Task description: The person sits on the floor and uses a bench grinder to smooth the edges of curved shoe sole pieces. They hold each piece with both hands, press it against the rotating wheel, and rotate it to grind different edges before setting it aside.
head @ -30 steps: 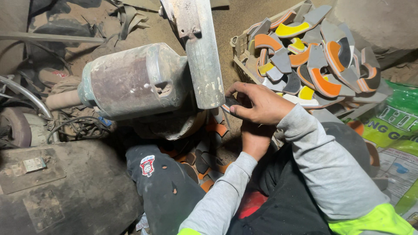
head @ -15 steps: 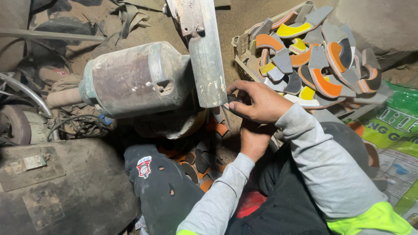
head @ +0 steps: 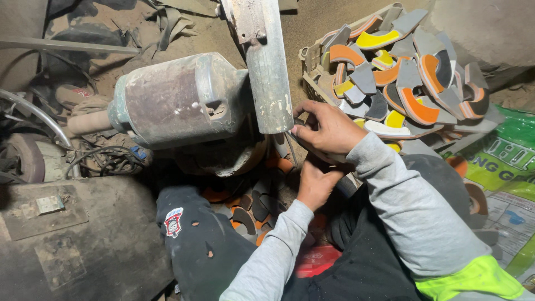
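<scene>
Grey-sleeved, your left hand (head: 317, 181) grips a dark sole piece (head: 312, 146) from below while your right hand (head: 326, 129) pinches its top edge against the metal post (head: 267, 67), motor housing (head: 173, 97) at nine o'clock, crate of sole cut-outs (head: 401, 72) at two o'clock.

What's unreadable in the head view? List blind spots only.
- Piece under the right hand: mostly covered by its fingers.
- Left hand: palm and fingers hidden below the right hand, grip unclear.
- Metal post: top cut off by the frame edge.
- Crate: walls buried under the coloured sole pieces.
</scene>
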Action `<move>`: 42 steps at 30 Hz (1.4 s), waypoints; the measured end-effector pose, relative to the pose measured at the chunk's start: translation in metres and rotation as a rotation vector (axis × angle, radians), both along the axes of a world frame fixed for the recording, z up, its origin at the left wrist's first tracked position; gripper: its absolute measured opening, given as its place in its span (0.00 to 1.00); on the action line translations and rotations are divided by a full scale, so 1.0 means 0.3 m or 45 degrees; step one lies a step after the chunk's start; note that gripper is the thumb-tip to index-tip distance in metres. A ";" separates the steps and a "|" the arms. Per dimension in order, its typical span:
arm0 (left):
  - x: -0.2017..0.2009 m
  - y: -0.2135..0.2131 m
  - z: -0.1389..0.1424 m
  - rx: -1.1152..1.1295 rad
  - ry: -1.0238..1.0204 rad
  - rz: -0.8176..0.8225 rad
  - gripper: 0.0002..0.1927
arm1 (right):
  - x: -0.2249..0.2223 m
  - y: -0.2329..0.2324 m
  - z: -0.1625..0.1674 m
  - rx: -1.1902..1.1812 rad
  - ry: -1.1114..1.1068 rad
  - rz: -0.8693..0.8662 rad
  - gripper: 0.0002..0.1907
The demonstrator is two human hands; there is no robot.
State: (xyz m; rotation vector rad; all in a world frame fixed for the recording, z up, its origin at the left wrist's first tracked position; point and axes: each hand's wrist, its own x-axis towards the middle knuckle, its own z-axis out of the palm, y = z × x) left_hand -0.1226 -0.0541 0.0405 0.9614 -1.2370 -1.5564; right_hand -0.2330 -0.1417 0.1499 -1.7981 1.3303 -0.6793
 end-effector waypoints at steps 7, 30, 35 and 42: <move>0.043 -0.002 -0.014 0.010 0.063 -0.067 0.23 | 0.014 -0.006 -0.031 -0.014 0.012 -0.076 0.18; 0.168 -0.039 0.062 0.337 0.287 -0.291 0.31 | 0.039 -0.017 -0.035 -0.131 0.069 -0.186 0.18; 0.187 -0.039 0.081 0.406 0.296 -0.306 0.36 | 0.041 -0.015 -0.027 -0.081 0.078 -0.189 0.19; 0.202 -0.044 0.079 0.541 0.347 -0.344 0.34 | 0.047 -0.018 -0.019 -0.026 0.036 -0.207 0.20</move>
